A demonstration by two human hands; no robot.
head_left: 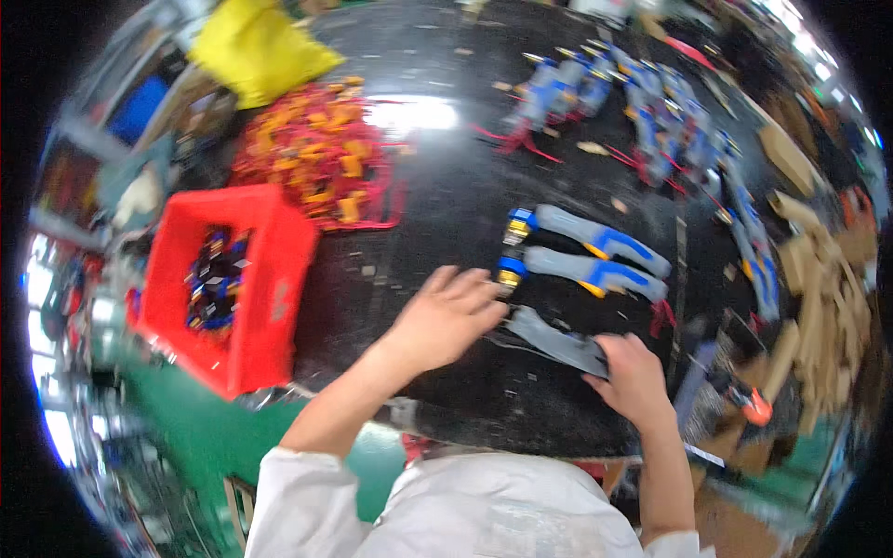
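Note:
My right hand [635, 379] is closed around the end of a grey-handled tool [556, 340] lying slanted on the black table; its exact kind is blurred. My left hand [446, 314] reaches over the table with fingers stretched out, near the head end of that tool. I cannot tell whether its fingertips touch anything. Just beyond lie two similar hand tools side by side, an upper one [577, 226] and a lower one [567, 267], with grey-and-blue handles, yellow accents and blue heads pointing left.
A red crate [296, 298] with dark and blue parts stands at left. Behind it are a pile of red cords with orange pieces [316, 144] and a yellow bag [256, 51]. Several grey-and-blue tools [665, 112] lie at far right. Brown cardboard pieces [819, 316] are heaped at right.

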